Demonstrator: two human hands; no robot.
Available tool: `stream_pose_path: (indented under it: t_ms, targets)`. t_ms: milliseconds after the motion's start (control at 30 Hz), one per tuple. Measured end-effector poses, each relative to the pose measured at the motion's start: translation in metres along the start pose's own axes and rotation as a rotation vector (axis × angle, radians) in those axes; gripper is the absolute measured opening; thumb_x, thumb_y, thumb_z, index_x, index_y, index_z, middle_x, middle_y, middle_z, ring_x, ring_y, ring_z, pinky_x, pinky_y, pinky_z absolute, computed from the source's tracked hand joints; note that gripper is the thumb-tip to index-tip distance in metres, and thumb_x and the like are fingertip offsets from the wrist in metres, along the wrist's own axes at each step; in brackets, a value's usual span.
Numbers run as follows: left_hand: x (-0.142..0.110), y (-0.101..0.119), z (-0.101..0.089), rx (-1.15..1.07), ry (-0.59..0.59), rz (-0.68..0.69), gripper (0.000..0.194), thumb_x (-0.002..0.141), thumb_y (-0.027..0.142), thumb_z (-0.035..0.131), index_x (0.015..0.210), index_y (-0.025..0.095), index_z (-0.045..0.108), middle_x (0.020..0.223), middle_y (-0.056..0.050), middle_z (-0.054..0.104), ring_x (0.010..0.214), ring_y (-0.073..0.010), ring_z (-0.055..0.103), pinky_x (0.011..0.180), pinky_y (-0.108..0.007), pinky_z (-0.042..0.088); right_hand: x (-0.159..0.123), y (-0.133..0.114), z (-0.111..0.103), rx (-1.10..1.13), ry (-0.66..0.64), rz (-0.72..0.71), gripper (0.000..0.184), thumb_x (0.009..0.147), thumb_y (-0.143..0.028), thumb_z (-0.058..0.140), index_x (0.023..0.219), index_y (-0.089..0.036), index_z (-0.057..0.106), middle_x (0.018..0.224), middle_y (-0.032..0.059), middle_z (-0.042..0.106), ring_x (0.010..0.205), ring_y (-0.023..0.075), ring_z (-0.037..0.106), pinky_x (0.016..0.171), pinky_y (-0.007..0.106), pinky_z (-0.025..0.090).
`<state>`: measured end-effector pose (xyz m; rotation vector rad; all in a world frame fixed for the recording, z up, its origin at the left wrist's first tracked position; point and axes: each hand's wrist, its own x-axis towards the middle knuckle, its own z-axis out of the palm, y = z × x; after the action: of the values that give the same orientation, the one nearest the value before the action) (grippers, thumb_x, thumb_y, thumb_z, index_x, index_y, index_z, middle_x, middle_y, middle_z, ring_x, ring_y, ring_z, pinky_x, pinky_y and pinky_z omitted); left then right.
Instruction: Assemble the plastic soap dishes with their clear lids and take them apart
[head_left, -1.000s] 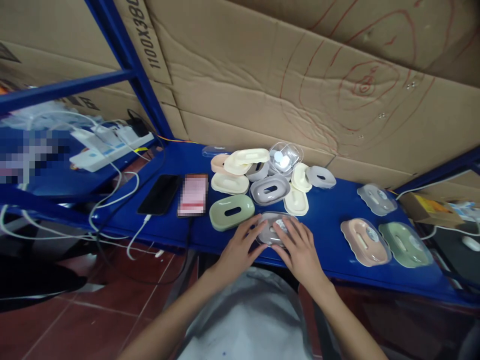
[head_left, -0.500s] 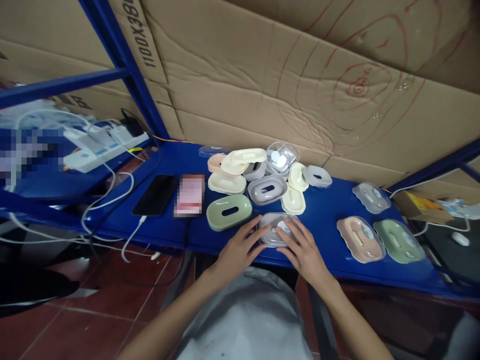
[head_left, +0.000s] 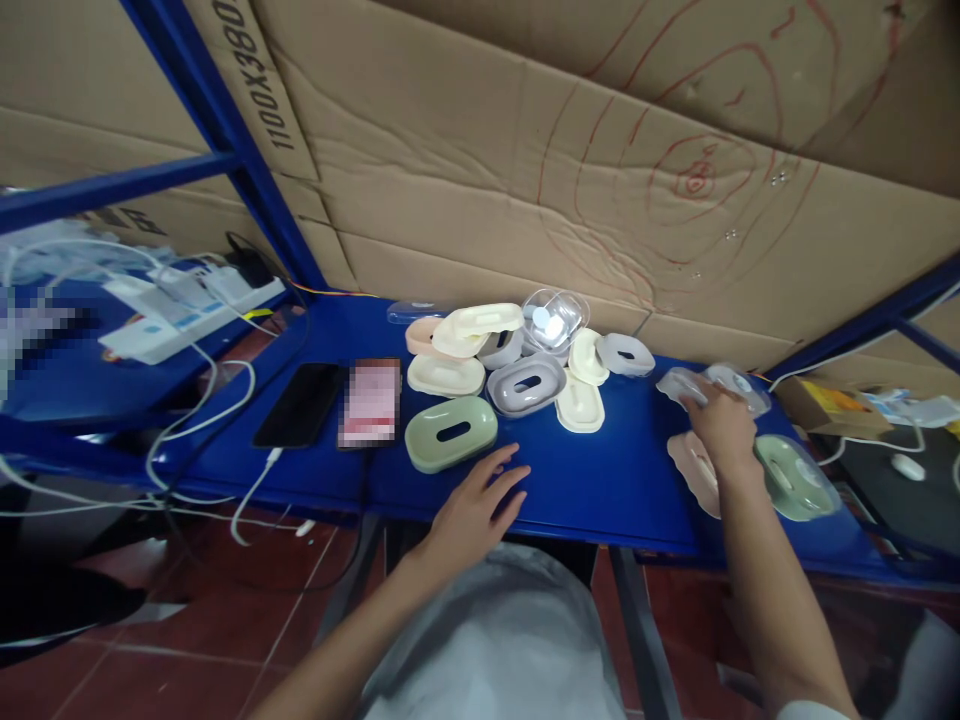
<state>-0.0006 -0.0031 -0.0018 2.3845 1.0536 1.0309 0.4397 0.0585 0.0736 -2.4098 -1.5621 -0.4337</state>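
Note:
At the right side of the table, my right hand (head_left: 721,428) reaches over a grey soap dish with a clear lid (head_left: 675,384), its fingers on the dish's right end. Another lidded grey soap dish (head_left: 754,392) lies just behind and right of the hand. The forearm partly covers a lidded peach soap dish (head_left: 691,465); a lidded green soap dish (head_left: 796,480) lies to its right. My left hand (head_left: 480,505) hovers at the table's front edge with fingers spread and nothing in them, close to an open green soap dish (head_left: 451,432).
Cream trays (head_left: 581,403), a grey soap dish base (head_left: 526,384) and clear lids (head_left: 555,318) are heaped at the back middle. Left of them lie a black phone (head_left: 298,405) with a cable and a second phone (head_left: 370,402). A cardboard wall (head_left: 450,150) closes the back.
The lidded grey soap dish has gone from between both hands in front of me to the right-hand group, with my right hand. My left hand has stayed near the front edge, its fingers now off the dish.

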Motion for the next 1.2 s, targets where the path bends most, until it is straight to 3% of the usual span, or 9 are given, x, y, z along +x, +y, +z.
stream_pose_path:
  t_ms: [100,333,433,633,733,833,933,1033,1200]
  targets:
    - [0.000,-0.001,0.000,0.009,0.001,0.011,0.029,0.107,0.025,0.058,0.135,0.025,0.067,0.156,-0.012,0.059,0.133,-0.0254,0.068,0.112,-0.044,0.061,-0.006,-0.003,0.004,-0.003,-0.052,-0.048,0.057,0.103,-0.048,0.046,0.146,-0.015,0.066,0.144,0.0240,0.066,0.131,0.0427,0.062,0.102,0.058,0.053]
    - [0.001,0.000,0.000,0.038,-0.004,0.034,0.027,0.108,0.024,0.058,0.133,0.023,0.067,0.152,-0.012,0.061,0.135,-0.0256,0.066,0.113,-0.043,0.060,-0.104,-0.011,-0.008,-0.070,0.128,-0.128,0.062,0.107,-0.055,0.043,0.159,-0.021,0.049,0.154,0.0212,0.059,0.140,0.0412,0.056,0.112,0.061,0.044]
    - [0.001,0.001,0.000,0.061,-0.028,0.043,0.026,0.108,0.025,0.057,0.131,0.023,0.068,0.150,-0.012,0.063,0.133,-0.0271,0.068,0.110,-0.045,0.062,-0.118,-0.001,-0.001,-0.071,0.153,-0.157,0.058,0.108,-0.048,0.044,0.157,-0.019,0.050,0.154,0.0208,0.059,0.140,0.0397,0.056,0.113,0.058,0.042]
    - [0.001,0.002,0.000,0.053,-0.025,0.048,0.025,0.108,0.026,0.056,0.128,0.023,0.071,0.145,-0.011,0.066,0.128,-0.0266,0.069,0.110,-0.047,0.062,-0.076,0.030,0.012,-0.094,0.132,-0.123,0.055,0.108,-0.047,0.043,0.152,-0.016,0.055,0.150,0.0211,0.063,0.136,0.0383,0.059,0.113,0.058,0.040]
    - [0.001,0.003,0.000,0.076,-0.025,0.062,0.025,0.108,0.025,0.057,0.128,0.023,0.071,0.143,-0.011,0.068,0.126,-0.0262,0.070,0.109,-0.046,0.062,-0.048,0.038,0.016,-0.069,0.123,-0.164,0.063,0.109,-0.052,0.041,0.160,-0.016,0.046,0.161,0.0243,0.052,0.144,0.0395,0.052,0.119,0.060,0.036]
    - [0.000,0.002,0.001,0.128,-0.034,0.079,0.024,0.108,0.025,0.057,0.126,0.022,0.071,0.140,-0.011,0.069,0.122,-0.0265,0.071,0.106,-0.046,0.063,-0.024,0.042,0.026,-0.044,0.006,-0.187,0.068,0.110,-0.054,0.038,0.166,-0.015,0.039,0.169,0.0262,0.041,0.154,0.0409,0.042,0.123,0.063,0.029]
    - [0.000,0.001,0.003,0.165,-0.042,0.095,0.023,0.108,0.025,0.056,0.125,0.022,0.071,0.138,-0.010,0.070,0.119,-0.0261,0.072,0.104,-0.045,0.063,-0.008,0.042,0.035,-0.061,-0.124,-0.135,0.066,0.110,-0.046,0.038,0.167,-0.012,0.036,0.167,0.0282,0.043,0.149,0.0441,0.047,0.120,0.073,0.029]
    - [0.001,0.002,0.004,0.183,-0.056,0.109,0.022,0.108,0.024,0.056,0.124,0.021,0.071,0.136,-0.011,0.071,0.117,-0.0263,0.072,0.103,-0.045,0.063,0.002,0.028,0.037,-0.096,-0.095,-0.125,0.065,0.108,-0.040,0.040,0.165,-0.009,0.036,0.167,0.0280,0.043,0.153,0.0449,0.042,0.120,0.078,0.026]
    - [0.002,0.004,0.005,0.206,-0.051,0.124,0.021,0.107,0.021,0.056,0.121,0.019,0.071,0.132,-0.012,0.072,0.114,-0.0272,0.072,0.100,-0.047,0.063,0.013,-0.034,0.036,0.031,-0.036,-0.407,0.065,0.107,-0.041,0.039,0.167,-0.015,0.035,0.167,0.0206,0.046,0.158,0.0359,0.036,0.127,0.066,0.020]
